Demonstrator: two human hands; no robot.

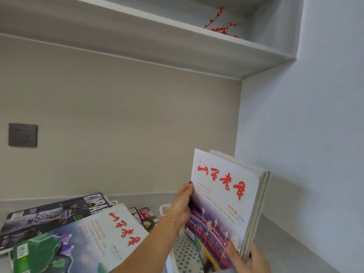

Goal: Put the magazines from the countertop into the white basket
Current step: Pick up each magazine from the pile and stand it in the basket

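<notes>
A white magazine with red lettering [224, 196] fronts a stack that stands upright in the white perforated basket [182, 253] at the lower right. My left hand [182, 203] grips the stack's left edge, thumb on the cover. My right hand [250, 259] holds the stack's lower right corner. On the countertop to the left lie more magazines: a white and green one with red lettering [82, 241] on top, a dark one [53, 215] beneath it, and a pink-titled one [147, 215] partly hidden behind my forearm.
The grey countertop [285, 243] meets a pale wall on the right, close behind the basket. A grey wall socket [22, 134] sits at the left. Overhead runs a shelf [177, 34] carrying a red berry branch [222, 26].
</notes>
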